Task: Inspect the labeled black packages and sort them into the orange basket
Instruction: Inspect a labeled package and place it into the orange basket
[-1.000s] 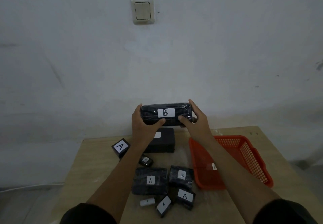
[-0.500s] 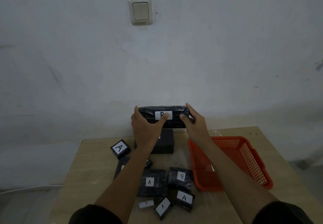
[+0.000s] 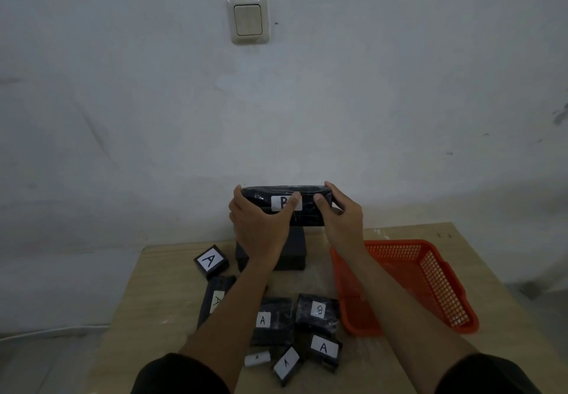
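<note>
Big pale wall (image 3: 399,86) behind everything, with a cream light switch (image 3: 248,19) high up, way above the basket. Wooden table (image 3: 159,295) in front of it, and the orange basket (image 3: 430,280) sits on the table's right side, looks like nothing much in it from here. The person has a long black package (image 3: 287,206) held up in the air, up and to the left of the basket, its white label facing us. Left hand (image 3: 259,227) wraps one end, thumb lying right across the label so I can only half read the letter. Right hand (image 3: 339,218) curls round the other end, the end nearer the basket. Left of the basket there's a tall black box (image 3: 295,252) on the table under the held package, and a scatter of smaller black packages: one tagged A (image 3: 211,260) furthest from the basket, one marked B (image 3: 317,310) just beside its near corner, another A (image 3: 324,348) below that, plus a little white roll (image 3: 257,359).
</note>
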